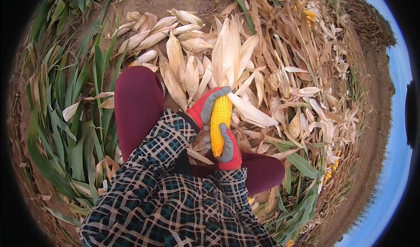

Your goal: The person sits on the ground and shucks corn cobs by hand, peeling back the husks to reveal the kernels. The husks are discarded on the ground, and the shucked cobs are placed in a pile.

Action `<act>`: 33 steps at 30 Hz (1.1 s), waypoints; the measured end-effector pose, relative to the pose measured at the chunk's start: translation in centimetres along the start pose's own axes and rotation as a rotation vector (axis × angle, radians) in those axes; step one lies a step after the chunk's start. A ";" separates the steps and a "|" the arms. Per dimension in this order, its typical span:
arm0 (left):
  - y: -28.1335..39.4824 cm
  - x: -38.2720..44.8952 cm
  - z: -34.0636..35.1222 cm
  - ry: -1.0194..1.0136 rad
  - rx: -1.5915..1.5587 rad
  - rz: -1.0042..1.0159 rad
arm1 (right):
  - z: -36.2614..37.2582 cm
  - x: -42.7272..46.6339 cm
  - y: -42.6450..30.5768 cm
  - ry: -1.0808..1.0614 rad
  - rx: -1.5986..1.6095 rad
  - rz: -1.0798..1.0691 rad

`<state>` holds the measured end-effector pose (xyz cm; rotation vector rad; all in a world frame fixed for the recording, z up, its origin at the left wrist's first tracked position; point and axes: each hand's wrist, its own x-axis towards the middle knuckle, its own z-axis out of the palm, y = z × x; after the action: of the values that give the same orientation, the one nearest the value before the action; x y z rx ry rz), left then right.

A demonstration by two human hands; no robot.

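Between my gloved hands is a yellow corn cob (220,119), its kernels bare and its pale dry husk (229,53) peeled back and spread out beyond its far end. My left hand (209,106), in a red and grey glove, is closed around the far end of the cob, where the husk joins it. My right hand (229,147), gloved the same way, grips the near end, with its thumb on the kernels. One husk leaf (252,110) hangs out to the right. Some fingers are hidden behind the cob.
Several corn ears in dry husks (177,55) lie on the soil past my bent knee (139,96). Green corn leaves (77,148) stand and lie at the left. Dry stalks and husks (295,50) cover the right, with some yellow cobs (333,168) among them.
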<state>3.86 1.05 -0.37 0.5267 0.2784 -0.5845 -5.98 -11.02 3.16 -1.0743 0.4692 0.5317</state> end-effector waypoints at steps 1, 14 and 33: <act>-0.5 0.1 0.0 0.047 0.116 0.067 | 0.0 0.3 -0.1 0.061 -0.078 -0.043; -2.2 -1.2 -0.1 -0.149 0.239 -0.075 | -2.3 -0.4 -1.0 -0.019 -0.013 0.041; -3.5 -0.8 -1.5 -0.245 0.326 -0.151 | -4.2 2.4 -3.5 0.411 -1.113 -1.020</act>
<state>1.00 -0.27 -2.74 0.7447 -0.0119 -0.8407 -2.41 -15.75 2.41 -2.2944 -0.1300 -0.4439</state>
